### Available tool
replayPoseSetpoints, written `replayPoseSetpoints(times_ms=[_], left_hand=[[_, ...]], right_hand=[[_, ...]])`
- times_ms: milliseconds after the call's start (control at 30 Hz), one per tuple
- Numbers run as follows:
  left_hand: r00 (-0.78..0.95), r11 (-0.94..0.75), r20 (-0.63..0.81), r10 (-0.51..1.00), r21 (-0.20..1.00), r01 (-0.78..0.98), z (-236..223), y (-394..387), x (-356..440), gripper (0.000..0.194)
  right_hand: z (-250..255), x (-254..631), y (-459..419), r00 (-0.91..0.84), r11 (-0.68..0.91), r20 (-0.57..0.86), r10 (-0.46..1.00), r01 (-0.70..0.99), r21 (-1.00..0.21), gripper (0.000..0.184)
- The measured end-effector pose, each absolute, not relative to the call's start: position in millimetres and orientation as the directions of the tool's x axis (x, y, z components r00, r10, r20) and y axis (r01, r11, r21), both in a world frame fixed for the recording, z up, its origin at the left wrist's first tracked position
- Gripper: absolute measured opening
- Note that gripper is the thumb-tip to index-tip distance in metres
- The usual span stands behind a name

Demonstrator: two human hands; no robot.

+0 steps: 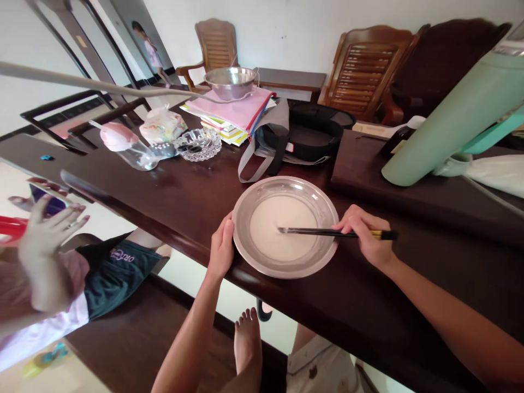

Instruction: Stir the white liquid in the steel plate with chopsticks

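A wide metal bowl (285, 270) rests at the front edge of the dark table, holding a pale, milky liquid (272, 240). My left hand (222, 246) grips the bowl's left rim, thumb on top and fingers hidden beneath the side. In my right hand (370, 232) is a pair of black chopsticks (317, 232) with gold bands near the top. Their tips dip into the liquid near the middle of the bowl. The fingers of that hand are closed around the sticks, just past the bowl's right rim.
Behind the bowl lie a black and grey bag (286, 136), folders (229, 109) under another metal bowl (231, 82), and a glass ashtray (200, 144). A green cylinder (446, 120) leans in at right. At left, a seated person's hand (49, 234) is near a phone (47, 199).
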State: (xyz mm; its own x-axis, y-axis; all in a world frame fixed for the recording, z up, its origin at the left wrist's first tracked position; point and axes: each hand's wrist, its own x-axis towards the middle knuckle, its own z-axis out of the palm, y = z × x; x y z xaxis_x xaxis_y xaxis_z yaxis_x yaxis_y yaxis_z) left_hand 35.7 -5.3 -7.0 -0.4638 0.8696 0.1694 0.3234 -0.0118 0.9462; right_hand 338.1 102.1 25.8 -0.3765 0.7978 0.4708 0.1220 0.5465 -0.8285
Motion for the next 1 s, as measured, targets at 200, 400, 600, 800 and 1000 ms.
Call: replayPoseSetpoints(times_ms=[200,400,600,800,1000], left_hand=[[-0.468,-0.015,0.174,0.866,0.946,0.324,-6.2,-5.1,35.8,0.059],[-0.474,-0.003,0.163,0.865,0.947,0.321,-7.8,-4.9,35.4,0.060],[-0.466,-0.010,0.163,0.869,0.949,0.314,-7.3,-5.0,35.5,0.060],[-0.468,-0.004,0.167,0.868,0.944,0.329,-7.7,-5.4,35.1,0.060],[-0.472,-0.009,0.169,0.865,0.947,0.322,-7.3,-5.0,35.5,0.061]], right_hand=[[25.8,337.7,102.4,-0.301,0.531,0.472,0.829,0.155,-0.833,0.035],[25.2,337.7,102.3,-0.430,0.563,0.459,0.777,0.149,-0.813,0.031],[24.6,338.5,102.2,-0.374,0.546,0.477,0.796,0.102,-0.831,0.035],[25.1,338.2,102.4,-0.313,0.525,0.462,0.830,0.158,-0.837,0.034],[25.0,338.2,102.3,-0.427,0.573,0.469,0.773,0.152,-0.806,0.032]])
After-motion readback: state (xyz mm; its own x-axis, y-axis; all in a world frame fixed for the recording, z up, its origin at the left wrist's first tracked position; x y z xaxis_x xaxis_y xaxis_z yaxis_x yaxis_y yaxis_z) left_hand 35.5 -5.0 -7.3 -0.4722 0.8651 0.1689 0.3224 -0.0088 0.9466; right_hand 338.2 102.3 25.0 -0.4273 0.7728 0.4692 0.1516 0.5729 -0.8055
